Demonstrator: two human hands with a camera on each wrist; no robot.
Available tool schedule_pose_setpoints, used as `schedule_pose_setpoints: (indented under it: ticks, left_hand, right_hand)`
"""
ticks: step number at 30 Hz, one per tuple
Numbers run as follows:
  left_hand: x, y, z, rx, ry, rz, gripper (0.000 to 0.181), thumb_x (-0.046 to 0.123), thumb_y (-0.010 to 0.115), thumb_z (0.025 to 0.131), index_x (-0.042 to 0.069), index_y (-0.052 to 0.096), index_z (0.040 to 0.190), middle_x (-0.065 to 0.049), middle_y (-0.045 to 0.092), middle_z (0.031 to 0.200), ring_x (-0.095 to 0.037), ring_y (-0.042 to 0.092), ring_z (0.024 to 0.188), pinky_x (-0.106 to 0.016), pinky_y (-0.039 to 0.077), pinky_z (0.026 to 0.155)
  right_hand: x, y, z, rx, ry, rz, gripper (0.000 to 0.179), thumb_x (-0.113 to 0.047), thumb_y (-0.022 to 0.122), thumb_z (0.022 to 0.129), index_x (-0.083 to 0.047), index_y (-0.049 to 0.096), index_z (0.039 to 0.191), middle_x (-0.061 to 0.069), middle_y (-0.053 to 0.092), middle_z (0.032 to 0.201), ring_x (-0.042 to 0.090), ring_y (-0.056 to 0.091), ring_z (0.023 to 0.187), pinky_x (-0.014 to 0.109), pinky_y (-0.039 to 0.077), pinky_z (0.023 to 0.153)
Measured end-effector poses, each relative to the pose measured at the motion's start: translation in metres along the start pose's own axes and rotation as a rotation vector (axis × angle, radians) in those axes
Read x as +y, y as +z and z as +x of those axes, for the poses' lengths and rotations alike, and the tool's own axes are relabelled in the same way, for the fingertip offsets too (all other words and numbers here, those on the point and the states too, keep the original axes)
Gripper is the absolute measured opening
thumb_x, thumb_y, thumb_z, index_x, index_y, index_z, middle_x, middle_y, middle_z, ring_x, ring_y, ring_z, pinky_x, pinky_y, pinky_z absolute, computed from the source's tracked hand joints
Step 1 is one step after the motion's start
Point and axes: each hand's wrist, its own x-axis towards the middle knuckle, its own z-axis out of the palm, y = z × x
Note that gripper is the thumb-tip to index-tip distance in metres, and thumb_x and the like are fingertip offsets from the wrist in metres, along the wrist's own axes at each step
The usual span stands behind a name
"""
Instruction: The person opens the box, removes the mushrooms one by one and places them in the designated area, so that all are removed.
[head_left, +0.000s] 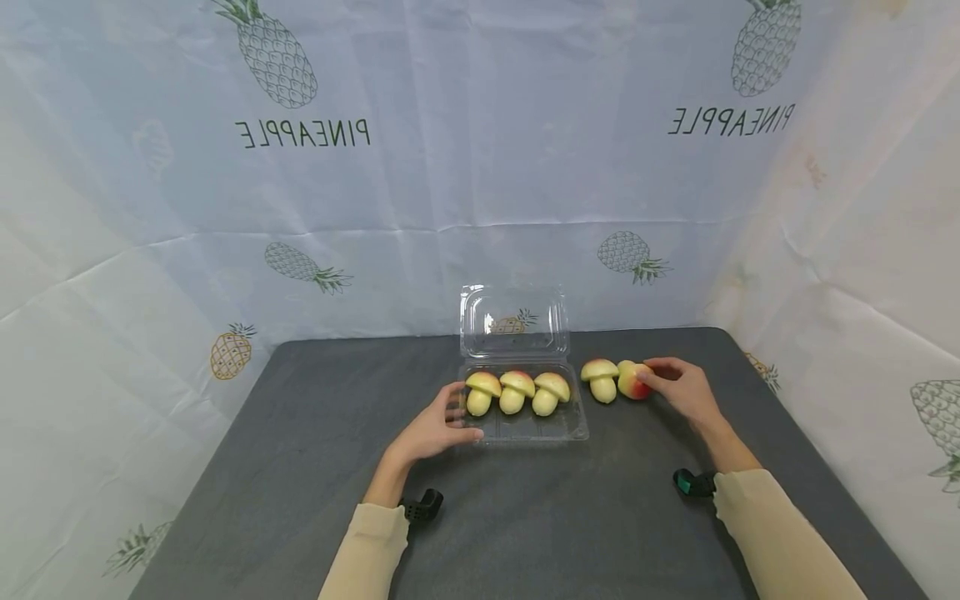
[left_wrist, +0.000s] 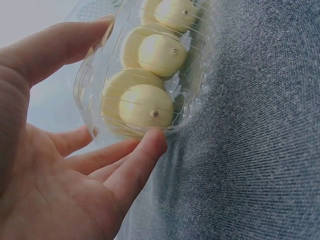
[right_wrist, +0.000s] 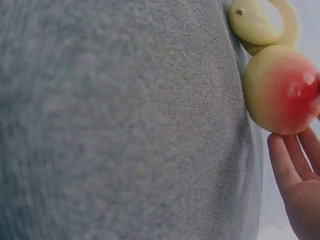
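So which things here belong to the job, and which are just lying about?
Apparently for the job:
clear container
three mushroom-shaped pieces inside
loose piece beside it
reddish piece in right fingers

Just around:
gray tabletop
pineapple-print curtain

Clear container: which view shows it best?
Head view: the clear container is in frame from base to raised lid, three mushroom-shaped pieces inside. Left wrist is closer but crops it at the top edge; right wrist shows none of it.

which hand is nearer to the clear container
Left. The left hand touches the clear container at its left end; the right hand is off to its right, holding a mushroom-shaped piece, with another piece between.
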Motion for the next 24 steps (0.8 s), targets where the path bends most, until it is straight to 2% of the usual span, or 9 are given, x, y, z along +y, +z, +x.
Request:
schedule_pose_setpoints:
  ticks: [3, 6, 12, 14, 24]
  left_hand:
    - [-0.0007, 0.0001, 0.0, 0.0, -0.001, 0.006, 0.093, 0.024, 0.081, 0.09, 0.014, 0.022, 0.162, -0.022, 0.027, 0.16, -0.043, 0.044, 0.138, -0.057, 0.047, 0.105]
    - [-0.0011, 0.0, -0.0003, 0.001, 0.0, 0.009, 0.094, 0.024, 0.081, 0.09, 0.014, 0.022, 0.162, -0.022, 0.028, 0.16, -0.043, 0.045, 0.137, -0.057, 0.048, 0.104]
    - [0.0002, -0.0005, -0.0005, 0.0, -0.002, 0.005, 0.093, 0.025, 0.081, 0.09, 0.015, 0.023, 0.162, -0.022, 0.028, 0.16, -0.043, 0.045, 0.137, -0.057, 0.048, 0.104]
    - [-0.0005, -0.0005, -0.0003, 0.0, 0.0, 0.005, 0.093, 0.025, 0.081, 0.09, 0.015, 0.023, 0.162, -0.022, 0.028, 0.16, -0.043, 0.045, 0.137, -0.057, 0.048, 0.104]
    - [-0.0004, -0.0007, -0.0009, -0.011, 0.006, 0.023, 0.093, 0.026, 0.08, 0.09, 0.015, 0.021, 0.162, -0.022, 0.028, 0.16, -0.043, 0.044, 0.138, -0.057, 0.047, 0.104]
  right_hand:
    - [-0.0007, -0.0003, -0.0002, -0.014, -0.004, -0.008, 0.062, -0.047, 0.069, 0.096, 0.001, 0.061, 0.136, 0.023, 0.06, 0.132, 0.026, 0.059, 0.112, 0.018, 0.05, 0.081]
    - [-0.0018, -0.0011, -0.0005, -0.031, -0.011, -0.02, 0.063, -0.047, 0.067, 0.097, 0.002, 0.06, 0.137, 0.025, 0.059, 0.134, 0.035, 0.057, 0.117, 0.024, 0.051, 0.084]
    - [-0.0022, -0.0015, 0.0008, -0.053, -0.021, -0.029, 0.064, -0.046, 0.066, 0.099, 0.003, 0.057, 0.138, 0.027, 0.057, 0.135, 0.042, 0.054, 0.122, 0.05, 0.05, 0.097]
    - [-0.0019, -0.0014, 0.0007, -0.055, -0.026, -0.03, 0.064, -0.046, 0.065, 0.099, 0.004, 0.057, 0.138, 0.028, 0.056, 0.135, 0.043, 0.054, 0.123, 0.056, 0.048, 0.099]
    - [-0.006, -0.0085, -0.0051, -0.035, -0.046, -0.055, 0.06, -0.045, 0.066, 0.099, 0.001, 0.059, 0.137, 0.025, 0.057, 0.136, 0.042, 0.052, 0.125, 0.058, 0.047, 0.099]
